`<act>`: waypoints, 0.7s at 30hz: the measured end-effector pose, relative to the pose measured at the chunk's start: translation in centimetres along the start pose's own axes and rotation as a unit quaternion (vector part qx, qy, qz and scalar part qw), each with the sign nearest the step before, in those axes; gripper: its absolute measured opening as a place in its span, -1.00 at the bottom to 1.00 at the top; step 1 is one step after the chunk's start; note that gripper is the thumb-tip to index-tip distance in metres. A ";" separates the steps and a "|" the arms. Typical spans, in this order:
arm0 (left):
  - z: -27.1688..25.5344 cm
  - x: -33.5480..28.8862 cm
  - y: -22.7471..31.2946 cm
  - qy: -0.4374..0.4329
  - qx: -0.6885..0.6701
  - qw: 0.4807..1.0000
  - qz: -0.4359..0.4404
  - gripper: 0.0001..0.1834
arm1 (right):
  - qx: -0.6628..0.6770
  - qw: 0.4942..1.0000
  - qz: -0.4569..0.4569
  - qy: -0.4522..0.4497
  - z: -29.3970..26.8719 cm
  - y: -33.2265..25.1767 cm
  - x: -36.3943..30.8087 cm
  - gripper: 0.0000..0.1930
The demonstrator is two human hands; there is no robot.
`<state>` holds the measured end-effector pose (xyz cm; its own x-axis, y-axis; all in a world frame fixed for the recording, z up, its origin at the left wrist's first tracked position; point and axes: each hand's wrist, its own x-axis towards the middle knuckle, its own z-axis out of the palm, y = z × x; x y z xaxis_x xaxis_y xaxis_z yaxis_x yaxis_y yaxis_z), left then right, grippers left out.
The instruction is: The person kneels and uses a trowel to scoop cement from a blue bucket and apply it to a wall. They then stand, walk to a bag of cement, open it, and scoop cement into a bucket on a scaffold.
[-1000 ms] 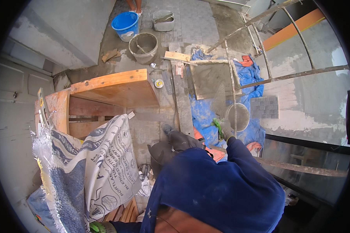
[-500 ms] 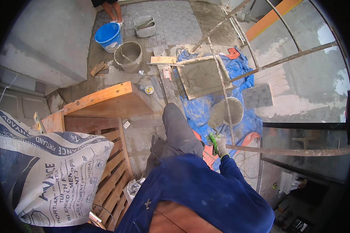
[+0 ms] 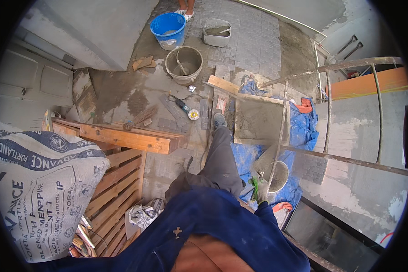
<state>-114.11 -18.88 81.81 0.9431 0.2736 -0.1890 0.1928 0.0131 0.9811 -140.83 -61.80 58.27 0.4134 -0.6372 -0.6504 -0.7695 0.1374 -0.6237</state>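
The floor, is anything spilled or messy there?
Yes. A dark, uneven patch marks the grey floor, so it looks like a spill, though I can't tell what made it. The blue tarp looks messy too: it's crumpled, with grey smears on it.

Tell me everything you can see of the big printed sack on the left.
The sack is pale grey with dark-blue bands and dark printing, and looks like woven plastic. Its broad side faces the camera, creased near the top. It blocks part of the wooden slats from view; whether they touch is unclear. A dark-blue sleeve runs by its lower edge, the left grip hidden.
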 end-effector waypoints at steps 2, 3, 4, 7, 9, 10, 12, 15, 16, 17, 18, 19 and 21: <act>2.7 3.0 2.4 0.028 -0.005 0.999 0.039 -0.57 | -0.038 0.997 -0.071 -0.008 -1.5 -2.1 7.2 -0.70; 4.2 4.6 4.0 0.042 -0.011 0.997 0.063 -0.57 | -0.078 0.989 -0.122 -0.003 -2.8 -2.6 11.0 -0.69; 5.7 6.2 5.9 0.056 -0.019 0.994 0.087 -0.58 | -0.118 0.978 -0.173 0.002 -4.7 -2.9 14.8 -0.68; 7.6 9.1 12.4 0.133 0.002 0.978 0.164 -0.58 | -0.135 0.978 -0.149 -0.063 -4.9 -15.6 16.9 -0.76; 8.8 11.3 16.5 0.161 -0.007 0.964 0.213 -0.59 | -0.086 0.986 -0.120 -0.083 -7.5 -22.1 18.1 -0.79; 9.3 12.6 18.5 0.170 -0.019 0.956 0.240 -0.59 | -0.131 0.978 -0.146 -0.072 -10.3 -24.0 20.7 -0.79; 9.4 14.0 23.2 0.192 -0.018 0.935 0.299 -0.59 | -0.217 0.955 -0.192 -0.071 -12.7 -29.6 22.3 -0.79; 8.4 16.3 29.7 0.217 -0.027 0.897 0.384 -0.59 | -0.170 0.961 -0.212 -0.047 -14.1 -35.9 23.3 -0.73; 8.0 16.9 31.9 0.223 -0.028 0.884 0.409 -0.60 | -0.137 0.964 -0.223 -0.047 -14.5 -37.2 24.1 -0.70; 7.8 17.4 34.3 0.229 -0.023 0.870 0.435 -0.60 | -0.122 0.963 -0.235 -0.053 -14.4 -38.3 24.2 -0.71; 7.4 17.8 36.5 0.233 -0.021 0.856 0.460 -0.60 | -0.123 0.961 -0.240 -0.060 -14.6 -38.7 25.0 -0.72; 7.0 18.4 38.4 0.235 -0.020 0.844 0.481 -0.60 | -0.122 0.960 -0.245 -0.068 -14.4 -38.5 25.7 -0.73; 5.9 19.8 41.5 0.236 -0.017 0.820 0.521 -0.60 | -0.085 0.959 -0.252 -0.093 -13.0 -37.8 27.0 -0.75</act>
<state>-85.86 -18.56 118.60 0.3788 0.4955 0.7817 -0.6664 -0.4400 0.6019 -106.94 -94.06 69.97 0.8219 -0.4408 -0.3608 -0.5104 -0.2888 -0.8100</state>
